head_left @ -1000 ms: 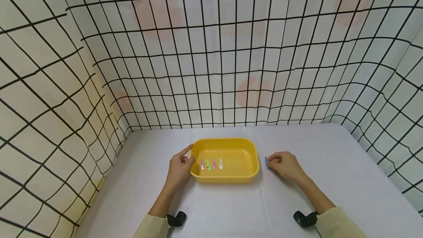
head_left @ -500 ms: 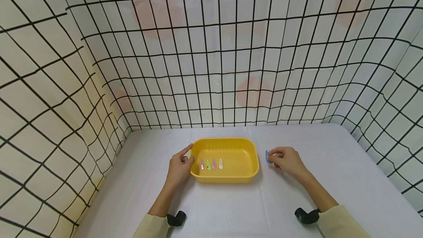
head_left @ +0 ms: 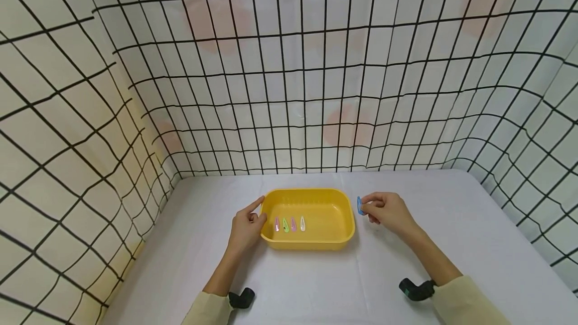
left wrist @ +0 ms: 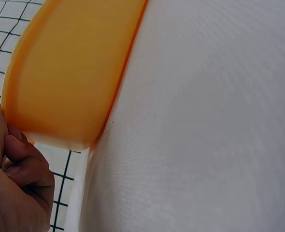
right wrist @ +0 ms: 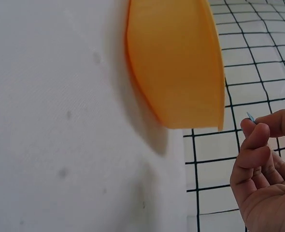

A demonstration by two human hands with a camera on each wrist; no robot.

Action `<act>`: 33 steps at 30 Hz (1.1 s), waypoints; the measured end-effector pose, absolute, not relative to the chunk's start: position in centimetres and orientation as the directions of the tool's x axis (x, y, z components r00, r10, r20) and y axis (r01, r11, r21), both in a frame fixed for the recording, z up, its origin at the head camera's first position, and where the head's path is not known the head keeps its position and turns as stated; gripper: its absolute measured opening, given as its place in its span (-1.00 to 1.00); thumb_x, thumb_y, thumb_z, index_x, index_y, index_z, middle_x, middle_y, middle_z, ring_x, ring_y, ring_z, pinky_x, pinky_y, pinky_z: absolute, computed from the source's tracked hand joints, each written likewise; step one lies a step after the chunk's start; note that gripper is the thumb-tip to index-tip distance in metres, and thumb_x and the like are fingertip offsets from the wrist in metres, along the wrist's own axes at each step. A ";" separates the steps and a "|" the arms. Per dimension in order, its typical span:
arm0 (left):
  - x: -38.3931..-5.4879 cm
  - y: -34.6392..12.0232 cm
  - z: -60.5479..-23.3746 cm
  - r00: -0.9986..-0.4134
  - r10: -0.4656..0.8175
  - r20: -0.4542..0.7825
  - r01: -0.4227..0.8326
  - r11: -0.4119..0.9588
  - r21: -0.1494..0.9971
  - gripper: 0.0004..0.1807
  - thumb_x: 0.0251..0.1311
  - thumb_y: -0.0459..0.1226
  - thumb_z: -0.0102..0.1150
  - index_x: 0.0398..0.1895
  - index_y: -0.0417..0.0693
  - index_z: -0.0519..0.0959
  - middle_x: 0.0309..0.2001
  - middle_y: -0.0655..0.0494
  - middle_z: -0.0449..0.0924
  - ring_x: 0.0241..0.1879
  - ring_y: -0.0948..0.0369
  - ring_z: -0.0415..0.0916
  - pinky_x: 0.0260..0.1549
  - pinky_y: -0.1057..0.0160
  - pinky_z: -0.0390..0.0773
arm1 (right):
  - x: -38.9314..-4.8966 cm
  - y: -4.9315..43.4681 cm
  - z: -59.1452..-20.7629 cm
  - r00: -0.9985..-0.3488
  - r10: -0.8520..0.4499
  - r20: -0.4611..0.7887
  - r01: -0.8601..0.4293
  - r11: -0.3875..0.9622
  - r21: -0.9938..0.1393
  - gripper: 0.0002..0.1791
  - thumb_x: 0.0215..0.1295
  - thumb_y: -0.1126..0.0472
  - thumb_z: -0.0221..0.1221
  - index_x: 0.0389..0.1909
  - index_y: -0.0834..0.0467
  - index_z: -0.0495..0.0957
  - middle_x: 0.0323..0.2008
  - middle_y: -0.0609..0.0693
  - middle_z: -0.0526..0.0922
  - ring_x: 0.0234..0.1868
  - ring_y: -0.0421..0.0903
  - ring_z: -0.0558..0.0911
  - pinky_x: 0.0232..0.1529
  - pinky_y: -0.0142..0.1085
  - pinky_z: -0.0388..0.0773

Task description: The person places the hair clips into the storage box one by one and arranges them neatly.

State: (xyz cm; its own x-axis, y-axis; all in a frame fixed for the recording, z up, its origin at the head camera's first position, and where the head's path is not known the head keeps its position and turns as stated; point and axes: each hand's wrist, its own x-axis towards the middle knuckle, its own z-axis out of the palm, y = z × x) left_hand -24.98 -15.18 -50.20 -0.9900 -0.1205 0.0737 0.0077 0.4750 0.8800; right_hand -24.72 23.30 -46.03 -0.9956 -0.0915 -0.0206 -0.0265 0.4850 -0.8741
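Observation:
A yellow tray point(head_left: 325, 245) sits on the white table, with several snap hair clips inside, lined up on its left: a pink clip point(head_left: 277, 224), a green clip point(head_left: 285, 224), a purple clip point(head_left: 293, 224) and a white clip point(head_left: 302, 223). My left hand point(head_left: 245, 227) grips the tray's left edge, thumb at the rim and some fingers curled against the outer wall in the left wrist view. Just off the tray's right side, my right hand point(head_left: 388, 210) pinches a blue hair clip point(head_left: 359, 205) between thumb and fingertips. Only the clip's tip point(right wrist: 250, 116) shows in the right wrist view.
A white cloth point(head_left: 316, 285) covers the table. Black wire grid point(head_left: 304, 89) stands behind and on both sides, with pale sheeting beyond it. Each wrist carries a small black camera, one on the left point(head_left: 241, 298) and one on the right point(head_left: 415, 290).
My right hand has lifted the blue hair clip from near the table and moved it up and slightly left towards the tray. The left hand and tray have stayed in place.

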 end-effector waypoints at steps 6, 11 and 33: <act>-24.9 -15.4 -50.3 -0.990 -0.103 0.093 0.036 0.461 0.886 -0.44 0.29 -0.28 0.22 0.39 0.15 0.55 -0.73 0.21 0.24 -0.73 0.28 0.13 -0.72 0.41 0.18 | -25.1 22.0 -45.0 -0.993 -0.117 -0.025 -0.033 0.469 -0.883 -0.71 0.38 0.15 0.27 -0.03 0.28 0.65 -0.49 -0.03 0.70 -0.50 -0.10 0.55 -0.45 -0.34 0.56; -24.9 -15.4 -50.3 -0.991 -0.104 0.079 0.024 0.450 0.893 -0.44 0.29 -0.27 0.23 0.39 0.18 0.55 -0.72 0.19 0.25 -0.72 0.26 0.14 -0.71 0.40 0.19 | -25.3 20.7 -44.7 -0.989 -0.144 -0.019 -0.046 0.439 -0.897 -0.72 0.36 0.17 0.29 -0.05 0.29 0.66 -0.54 0.01 0.66 -0.54 -0.11 0.52 -0.49 -0.37 0.50; -24.9 -15.3 -50.3 -0.992 -0.108 0.068 0.012 0.456 0.890 -0.44 0.30 -0.26 0.24 0.40 0.20 0.54 -0.71 0.19 0.27 -0.71 0.25 0.17 -0.69 0.40 0.24 | -26.5 15.2 -45.6 -0.983 -0.170 -0.067 -0.003 0.383 -0.924 -0.73 0.35 0.24 0.30 -0.04 0.31 0.66 -0.37 0.21 0.75 -0.55 -0.15 0.51 -0.49 -0.45 0.50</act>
